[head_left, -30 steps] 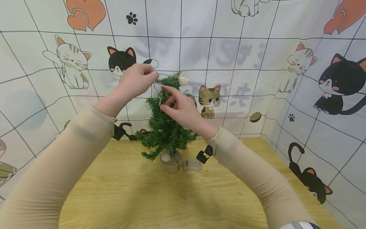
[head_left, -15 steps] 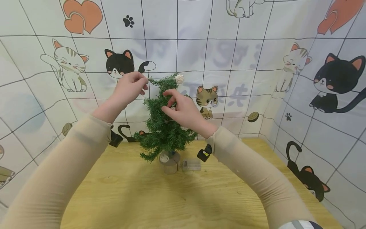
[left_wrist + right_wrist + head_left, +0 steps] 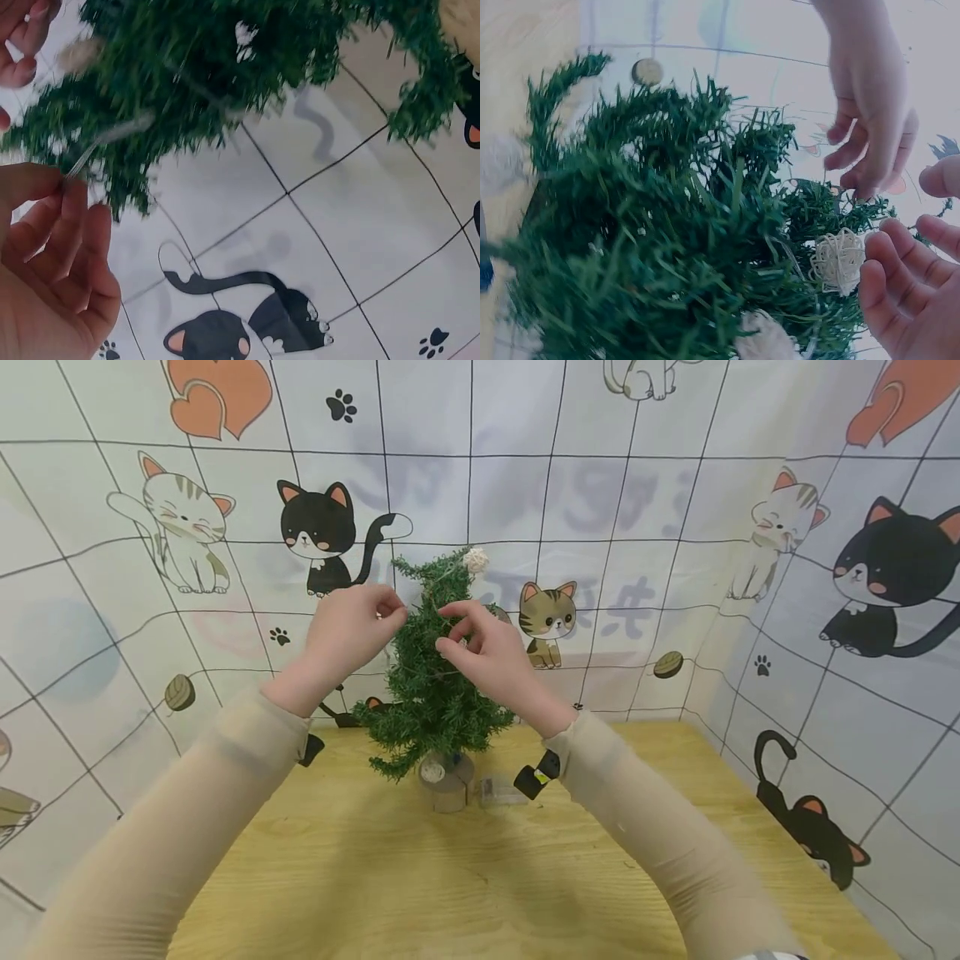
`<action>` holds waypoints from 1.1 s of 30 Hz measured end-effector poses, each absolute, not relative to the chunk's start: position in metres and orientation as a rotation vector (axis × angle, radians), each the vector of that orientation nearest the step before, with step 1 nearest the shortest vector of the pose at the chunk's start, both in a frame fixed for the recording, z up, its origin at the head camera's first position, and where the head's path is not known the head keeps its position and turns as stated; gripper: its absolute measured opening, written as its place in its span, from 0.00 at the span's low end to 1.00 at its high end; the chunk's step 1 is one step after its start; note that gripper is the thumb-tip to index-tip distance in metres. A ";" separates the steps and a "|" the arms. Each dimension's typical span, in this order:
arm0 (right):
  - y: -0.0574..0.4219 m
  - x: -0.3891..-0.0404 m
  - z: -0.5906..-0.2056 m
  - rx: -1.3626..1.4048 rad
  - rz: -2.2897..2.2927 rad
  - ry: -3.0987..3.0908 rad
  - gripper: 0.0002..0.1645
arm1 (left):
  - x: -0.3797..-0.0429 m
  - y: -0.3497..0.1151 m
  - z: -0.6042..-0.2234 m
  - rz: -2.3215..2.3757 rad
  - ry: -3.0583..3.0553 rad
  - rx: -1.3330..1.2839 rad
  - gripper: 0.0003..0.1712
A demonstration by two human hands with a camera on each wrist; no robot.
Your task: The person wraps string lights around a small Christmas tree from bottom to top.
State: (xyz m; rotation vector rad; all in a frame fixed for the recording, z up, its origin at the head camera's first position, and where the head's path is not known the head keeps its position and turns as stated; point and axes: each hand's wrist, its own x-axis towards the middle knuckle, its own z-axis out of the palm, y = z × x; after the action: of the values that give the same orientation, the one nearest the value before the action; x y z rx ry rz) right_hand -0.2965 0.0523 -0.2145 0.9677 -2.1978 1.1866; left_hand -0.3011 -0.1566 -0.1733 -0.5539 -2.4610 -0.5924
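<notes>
A small green artificial Christmas tree stands in front of me in the head view. At its upper left side, my left hand pinches a thin clear wire between thumb and forefinger; the wire runs into the branches. My right hand is before the upper right branches, fingers loosely curved and parted, with nothing between them. White wicker balls hang on the tree: one at the top, and one wicker ball right by my right fingertips in the right wrist view.
The tree's round base sits on a wooden table, with another white wicker ball low in front. A clear plastic box lies just right of the base. A cat-print cloth hangs behind.
My left hand first went left, drawing the wire away from the treetop, then came down and right to the tree's side. My right hand has stayed nearly in place.
</notes>
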 end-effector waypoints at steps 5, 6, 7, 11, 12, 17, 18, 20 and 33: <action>0.056 -0.294 -0.226 0.902 1.356 -2.158 0.16 | -0.301 -0.150 -0.185 -0.574 -2.528 -0.548 0.12; 0.057 -0.293 -0.228 0.888 1.368 -2.161 0.14 | -0.301 -0.150 -0.186 -0.585 -2.544 -0.543 0.12; 0.058 -0.293 -0.229 0.875 1.372 -2.166 0.13 | -0.301 -0.149 -0.188 -0.595 -2.560 -0.540 0.12; 0.062 -0.295 -0.237 0.838 1.319 -2.204 0.09 | -0.303 -0.148 -0.194 -0.619 -2.620 -0.546 0.12; 0.063 -0.295 -0.239 0.836 1.301 -2.213 0.09 | -0.303 -0.147 -0.196 -0.618 -2.630 -0.548 0.12; 0.066 -0.299 -0.250 0.842 1.224 -2.225 0.08 | -0.305 -0.144 -0.202 -0.607 -2.650 -0.540 0.11; 0.066 -0.299 -0.251 0.841 1.217 -2.224 0.08 | -0.305 -0.142 -0.203 -0.597 -2.655 -0.538 0.11; 0.068 -0.299 -0.253 0.830 1.201 -2.223 0.08 | -0.305 -0.140 -0.205 -0.577 -2.670 -0.538 0.11; 0.075 -0.299 -0.262 0.842 1.236 -2.212 0.08 | -0.314 -0.139 -0.221 -0.541 -2.691 -0.527 0.12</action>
State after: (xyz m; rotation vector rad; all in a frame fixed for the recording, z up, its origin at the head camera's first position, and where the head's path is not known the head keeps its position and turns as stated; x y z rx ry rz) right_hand -0.2992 0.0754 -0.2624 0.8424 -2.2120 1.2357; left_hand -0.3137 -0.1385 -0.2209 -0.5271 -2.6908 -0.5409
